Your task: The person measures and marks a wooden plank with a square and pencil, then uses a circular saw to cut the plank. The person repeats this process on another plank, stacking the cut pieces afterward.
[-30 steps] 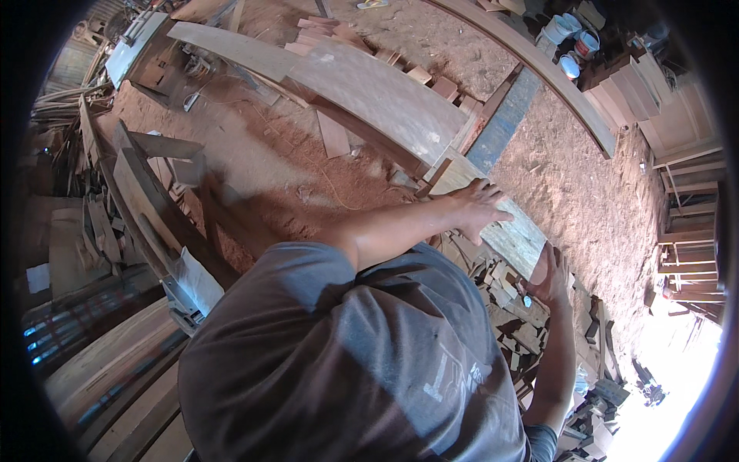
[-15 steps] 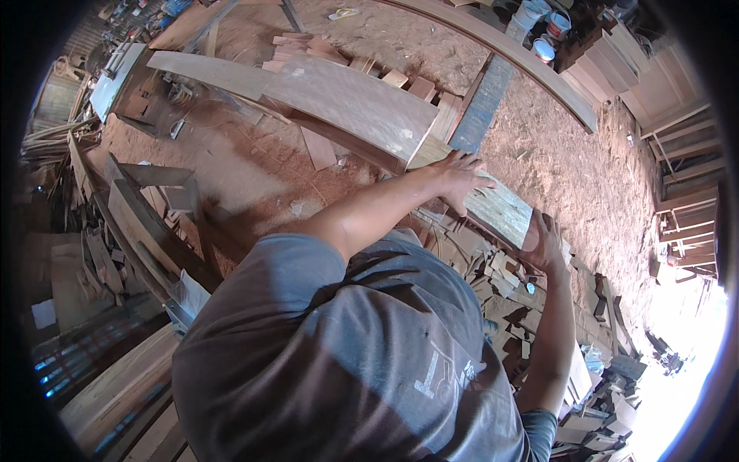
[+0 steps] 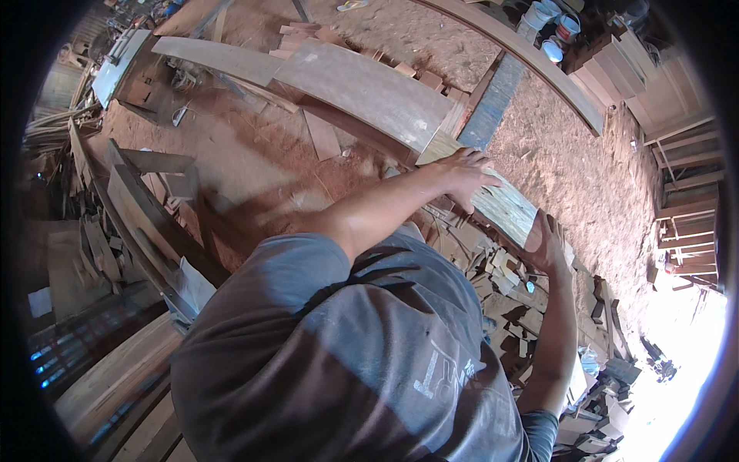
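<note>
A pale plank (image 3: 504, 204) is held at both ends above a heap of offcuts (image 3: 500, 269).

The left hand (image 3: 462, 175) lies flat on its upper face, fingers spread wide; the right hand (image 3: 548, 242) cups its near end, fingers curled. The board appears mid-lift or mid-placement; a steady, level two-handed carry is called for over the sawdust floor (image 3: 570, 177).

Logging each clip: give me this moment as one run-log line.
left hand: flat on pale plank | right hand: gripping plank's near end | around: wood offcuts, sawdust floor
</note>
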Demonstrator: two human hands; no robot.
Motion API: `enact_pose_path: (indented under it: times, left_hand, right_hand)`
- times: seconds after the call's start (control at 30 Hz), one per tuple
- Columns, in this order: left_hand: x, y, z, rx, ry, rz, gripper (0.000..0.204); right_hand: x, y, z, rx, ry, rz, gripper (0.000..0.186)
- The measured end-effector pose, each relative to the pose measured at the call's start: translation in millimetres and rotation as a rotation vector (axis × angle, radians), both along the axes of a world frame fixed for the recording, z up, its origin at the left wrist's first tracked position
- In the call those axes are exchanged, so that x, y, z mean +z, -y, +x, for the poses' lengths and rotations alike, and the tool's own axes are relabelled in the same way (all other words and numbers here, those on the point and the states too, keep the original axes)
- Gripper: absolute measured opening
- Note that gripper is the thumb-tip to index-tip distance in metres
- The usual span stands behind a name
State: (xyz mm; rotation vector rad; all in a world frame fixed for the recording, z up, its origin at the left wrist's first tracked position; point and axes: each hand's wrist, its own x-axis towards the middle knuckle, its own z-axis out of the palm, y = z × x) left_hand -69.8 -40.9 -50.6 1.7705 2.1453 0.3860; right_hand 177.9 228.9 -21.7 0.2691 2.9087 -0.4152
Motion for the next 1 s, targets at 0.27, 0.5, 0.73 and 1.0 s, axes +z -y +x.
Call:
enact_pose_path:
  times: [0.27, 0.5, 0.73, 1.0]
  left_hand:
    - [-9.1, 4.4, -3.8, 0.005, -0.050, 0.053, 0.108]
    - [-5.6, 8.9, -4.9, 0.018, 0.002, 0.094, 0.104]
    - [1.0, 10.8, -4.6, 0.019, -0.022, 0.055, 0.101]
    - [6.5, 0.7, -7.9, -0.023, -0.047, -0.140, 0.119]
  right_hand:
    - [9.6, 9.8, -9.7, -0.057, 0.113, 0.051, 0.126]
    - [8.0, 10.5, -11.1, -0.062, 0.093, 0.028, 0.125]
    - [5.9, 11.0, -16.2, -0.146, 0.138, -0.051, 0.121]
    - [13.5, -15.5, 10.7, -0.014, 0.190, 0.063, 0.135]
